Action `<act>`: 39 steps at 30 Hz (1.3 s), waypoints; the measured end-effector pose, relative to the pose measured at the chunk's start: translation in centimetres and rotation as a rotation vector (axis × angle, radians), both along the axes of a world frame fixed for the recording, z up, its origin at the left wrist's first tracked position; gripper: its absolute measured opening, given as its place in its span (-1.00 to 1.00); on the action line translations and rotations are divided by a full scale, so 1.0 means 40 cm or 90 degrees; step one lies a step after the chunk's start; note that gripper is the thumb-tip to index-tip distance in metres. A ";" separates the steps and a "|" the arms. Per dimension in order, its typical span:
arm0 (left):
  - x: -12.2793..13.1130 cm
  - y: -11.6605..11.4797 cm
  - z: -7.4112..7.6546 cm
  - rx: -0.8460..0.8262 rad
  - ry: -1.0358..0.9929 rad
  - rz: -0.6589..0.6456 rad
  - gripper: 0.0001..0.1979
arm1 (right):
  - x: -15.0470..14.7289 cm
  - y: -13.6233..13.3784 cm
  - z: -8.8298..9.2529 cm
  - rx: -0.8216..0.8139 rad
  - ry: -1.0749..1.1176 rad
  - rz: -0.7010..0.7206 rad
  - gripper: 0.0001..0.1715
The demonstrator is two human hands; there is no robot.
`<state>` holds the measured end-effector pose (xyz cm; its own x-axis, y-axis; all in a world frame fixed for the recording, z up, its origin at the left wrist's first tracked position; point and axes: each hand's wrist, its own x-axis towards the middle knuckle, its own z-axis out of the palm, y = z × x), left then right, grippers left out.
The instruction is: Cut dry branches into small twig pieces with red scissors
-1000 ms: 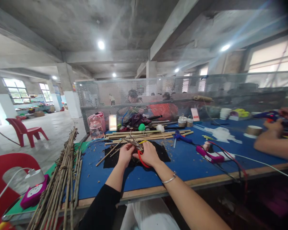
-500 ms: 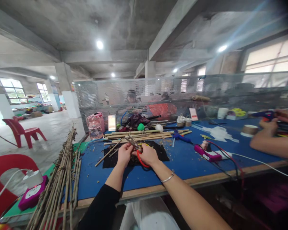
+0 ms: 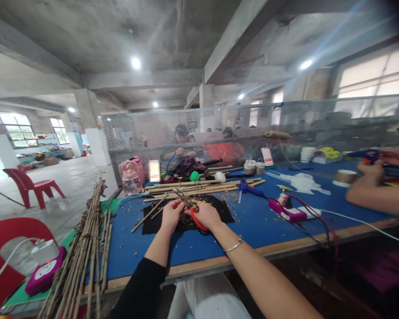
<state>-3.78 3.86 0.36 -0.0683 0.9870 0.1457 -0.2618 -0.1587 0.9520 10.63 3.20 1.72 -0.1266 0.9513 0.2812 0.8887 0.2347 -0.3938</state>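
Note:
My right hand (image 3: 206, 215) is wrapped round a pair of scissors (image 3: 197, 219) with red handles. Their metal blades point up and to the left, just beyond my left fingers. My left hand (image 3: 171, 215) pinches with thumb and fingertips close beside the blades; whatever lies between those fingers is too small to make out. Beneath both hands is a black cloth (image 3: 224, 212) strewn with small brown scraps. Two thin sticks (image 3: 149, 212) lie slantwise to the left of my left hand.
Behind the cloth lie long bamboo poles (image 3: 216, 189). A blue glue gun (image 3: 251, 189) and a purple power strip (image 3: 287, 212) are to the right. A bundle of sticks (image 3: 83, 248) leans over the table's left end. Far right, a co-worker's hands (image 3: 374, 166) hold another glue gun.
The scissor blades look closer together than before. My hands stay in nearly the same place, and the whole view has shifted slightly.

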 end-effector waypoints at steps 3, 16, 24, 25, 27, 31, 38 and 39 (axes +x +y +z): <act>-0.007 0.002 -0.007 0.027 0.112 0.063 -0.60 | -0.001 0.003 -0.001 -0.012 -0.019 -0.020 -0.44; -0.008 -0.019 0.012 0.103 0.334 0.120 -0.71 | 0.000 0.001 -0.004 0.060 -0.026 -0.026 -0.38; -0.015 -0.012 0.008 0.080 0.314 0.113 -0.69 | 0.003 -0.004 0.004 0.008 -0.020 -0.029 -0.41; -0.015 -0.012 0.008 0.077 0.309 0.109 -0.70 | 0.003 -0.005 0.005 0.006 -0.017 -0.028 -0.42; -0.016 -0.012 0.008 0.073 0.299 0.102 -0.71 | 0.005 -0.008 0.008 0.003 -0.011 -0.025 -0.43; -0.019 -0.007 0.004 0.084 0.307 0.116 -0.74 | 0.004 -0.011 0.010 -0.002 -0.008 -0.029 -0.44; -0.023 -0.003 0.004 0.078 0.321 0.150 -0.77 | 0.004 -0.003 0.000 -0.011 -0.024 -0.028 -0.41; -0.024 -0.002 0.004 0.072 0.323 0.156 -0.77 | 0.005 -0.001 -0.002 -0.012 -0.025 -0.025 -0.41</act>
